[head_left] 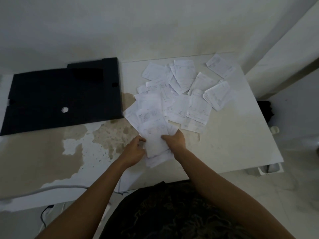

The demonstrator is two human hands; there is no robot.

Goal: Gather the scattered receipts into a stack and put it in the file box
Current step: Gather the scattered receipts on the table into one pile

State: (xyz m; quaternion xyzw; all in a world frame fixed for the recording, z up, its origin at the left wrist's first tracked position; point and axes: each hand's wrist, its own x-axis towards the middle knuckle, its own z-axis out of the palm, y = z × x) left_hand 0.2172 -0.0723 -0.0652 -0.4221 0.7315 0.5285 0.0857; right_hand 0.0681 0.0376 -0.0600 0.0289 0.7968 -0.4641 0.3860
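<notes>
Several white receipts lie scattered and overlapping across the middle and far right of the table. A small bundle of receipts sits at the near edge of the pile, between both hands. My left hand holds the bundle's left side, fingers curled against it. My right hand grips its right side from above, fingers bent over the top sheets. The black file box lies closed and flat on the table at the left, with a small round hole in its lid.
The table is white at the right, with a worn, peeling brown patch at the left front. A lone receipt lies at the far right corner. A white cable runs along the table's near left edge. Walls close in behind and at right.
</notes>
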